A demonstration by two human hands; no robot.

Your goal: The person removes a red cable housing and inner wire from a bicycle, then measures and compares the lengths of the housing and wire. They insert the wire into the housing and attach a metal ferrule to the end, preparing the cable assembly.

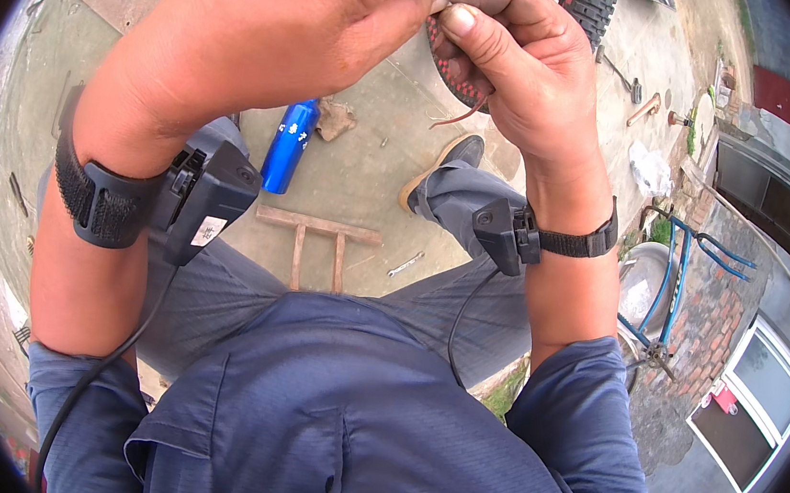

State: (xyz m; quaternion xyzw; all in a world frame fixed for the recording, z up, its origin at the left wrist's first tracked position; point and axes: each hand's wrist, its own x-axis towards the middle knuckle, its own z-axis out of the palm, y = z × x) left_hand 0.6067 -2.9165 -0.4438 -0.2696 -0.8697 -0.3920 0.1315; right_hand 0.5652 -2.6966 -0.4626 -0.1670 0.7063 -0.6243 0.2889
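Near the top of the view my left hand (345, 34) and my right hand (529, 73) meet, thumbs and fingertips pinched together. Between the fingertips is something too small and too covered to make out. Below my right hand's curled fingers hangs the loose end of a thin reddish wire (464, 119); the rest of it is hidden in that hand. Just beyond the fingers stands a wheel with a knobby black tyre (590, 12) and red parts, partly covered by my hands.
A blue bottle (290, 147) lies by a brown stone (335, 119). Closer to me are a wooden frame (320, 226) and a wrench (406, 264) on the ground. At right are a hammer (644, 109), a white plastic bag (650, 169) and a blue bicycle frame (676, 276) by a wall.
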